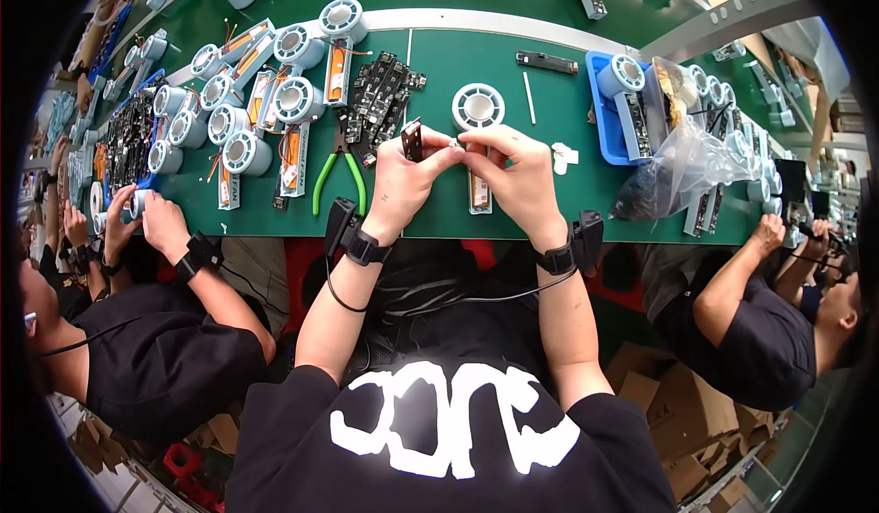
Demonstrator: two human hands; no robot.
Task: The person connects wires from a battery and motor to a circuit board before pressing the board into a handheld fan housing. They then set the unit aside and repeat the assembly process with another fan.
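Observation:
My left hand (401, 182) is closed around a small black circuit board (413, 140), which stands up between its fingers. My right hand (515, 172) pinches close against the left fingertips, at a tiny pale part too small to make out. Just beyond both hands lies a light-blue handheld fan (478, 108), its round head facing up. The lower end of its handle shows below my fingers; its middle is hidden by them. Left of my left hand lie green-handled pliers (340, 172), jaws pointing away, beside a heap of black circuit boards (385, 92).
Several fans with orange batteries (293, 161) crowd the left. A blue bin (604, 124) holding a fan, and a clear plastic bag (668, 174), stand right. A black strip (547, 62), white stick (529, 98) and white scraps (564, 157) lie nearer. Co-workers sit on both sides.

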